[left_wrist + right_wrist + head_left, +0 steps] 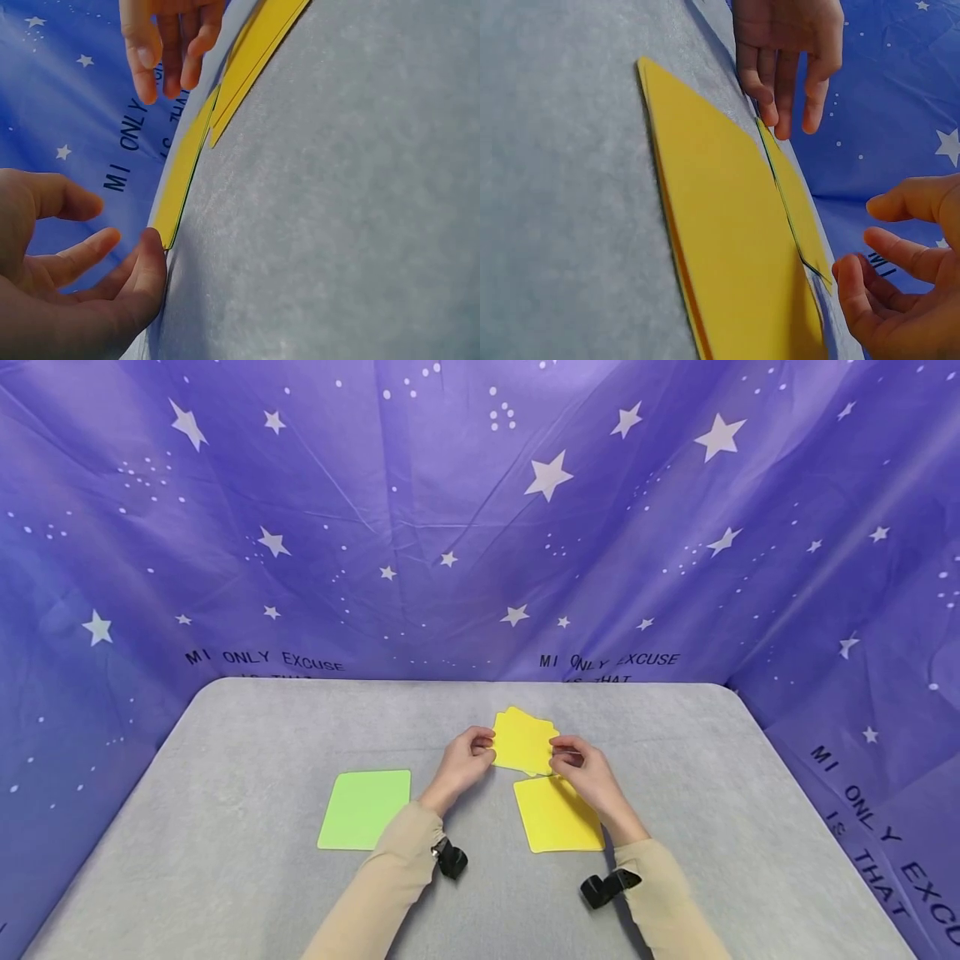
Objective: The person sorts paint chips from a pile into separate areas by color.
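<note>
Several yellow square cards (521, 742) lie fanned unevenly near the table's middle, top corners jutting out at different angles. At their left edge is my left hand (465, 760), fingers loosely bent and spread; one fingertip (154, 244) meets the card corner in the left wrist view. Opposite it, my right hand (588, 772) has its fingertips right at the right edge, thumb and fingers apart. Just nearer to me lies a second yellow stack (558, 818), partly under my right hand; its layered edge shows in the right wrist view.
A light green square card (363, 810) lies to the left, its lower right corner behind my left sleeve (397, 860). Both wrists carry black cameras (450, 858). The grey table (247, 760) ends at a purple starry curtain (450, 527).
</note>
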A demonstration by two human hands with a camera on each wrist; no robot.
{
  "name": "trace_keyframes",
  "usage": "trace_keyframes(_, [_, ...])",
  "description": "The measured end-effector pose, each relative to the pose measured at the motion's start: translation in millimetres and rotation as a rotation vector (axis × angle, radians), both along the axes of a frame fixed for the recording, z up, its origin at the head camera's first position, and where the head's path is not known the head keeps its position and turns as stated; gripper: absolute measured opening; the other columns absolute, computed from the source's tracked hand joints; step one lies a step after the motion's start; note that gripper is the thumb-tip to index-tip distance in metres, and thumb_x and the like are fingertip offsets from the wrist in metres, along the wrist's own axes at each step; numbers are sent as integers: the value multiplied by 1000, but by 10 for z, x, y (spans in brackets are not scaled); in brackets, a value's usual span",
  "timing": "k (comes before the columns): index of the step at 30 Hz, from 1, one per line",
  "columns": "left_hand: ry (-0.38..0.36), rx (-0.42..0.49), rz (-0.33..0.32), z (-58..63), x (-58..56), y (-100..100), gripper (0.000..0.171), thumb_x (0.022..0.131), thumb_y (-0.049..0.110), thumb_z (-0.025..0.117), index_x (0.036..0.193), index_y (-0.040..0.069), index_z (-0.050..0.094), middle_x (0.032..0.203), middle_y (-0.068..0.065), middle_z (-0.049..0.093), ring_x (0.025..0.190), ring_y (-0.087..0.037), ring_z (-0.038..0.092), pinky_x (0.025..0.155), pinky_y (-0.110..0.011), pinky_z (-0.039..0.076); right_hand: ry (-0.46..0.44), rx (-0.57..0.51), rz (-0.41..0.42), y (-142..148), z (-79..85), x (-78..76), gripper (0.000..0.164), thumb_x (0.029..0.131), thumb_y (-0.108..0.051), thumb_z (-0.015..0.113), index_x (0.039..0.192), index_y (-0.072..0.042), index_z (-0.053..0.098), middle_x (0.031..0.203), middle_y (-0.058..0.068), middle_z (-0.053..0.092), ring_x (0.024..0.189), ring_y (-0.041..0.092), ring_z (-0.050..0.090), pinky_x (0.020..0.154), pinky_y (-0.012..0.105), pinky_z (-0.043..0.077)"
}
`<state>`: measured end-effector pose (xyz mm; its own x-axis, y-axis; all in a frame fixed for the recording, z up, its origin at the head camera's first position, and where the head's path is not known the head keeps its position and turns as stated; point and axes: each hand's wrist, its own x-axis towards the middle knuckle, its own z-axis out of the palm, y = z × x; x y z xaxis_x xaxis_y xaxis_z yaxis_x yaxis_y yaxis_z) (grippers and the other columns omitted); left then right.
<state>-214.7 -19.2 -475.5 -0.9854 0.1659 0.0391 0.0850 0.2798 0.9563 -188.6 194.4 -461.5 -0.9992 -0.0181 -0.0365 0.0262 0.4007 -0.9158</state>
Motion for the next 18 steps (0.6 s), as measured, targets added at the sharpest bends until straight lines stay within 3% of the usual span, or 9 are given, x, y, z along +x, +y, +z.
trace_keyframes(10, [-22,-42,9,-4,-23,33,34,82,-3,56,115,-5,62,112,-17,62,92,-24,60,81,-35,50,-10,13,-30,-75,-45,-73,49,88,2,62,134,8,46,125,27,51,112,37,52,93,42,44])
trace_keyframes(18, [-53,14,-1,11,-26,43,33,83,-4,56,115,-4,62,114,-17,61,97,-25,60,82,-34,50,-51,9,-49,-90,-59,-83,56,88,1,61,140,7,40,129,27,47,113,35,49,94,44,41])
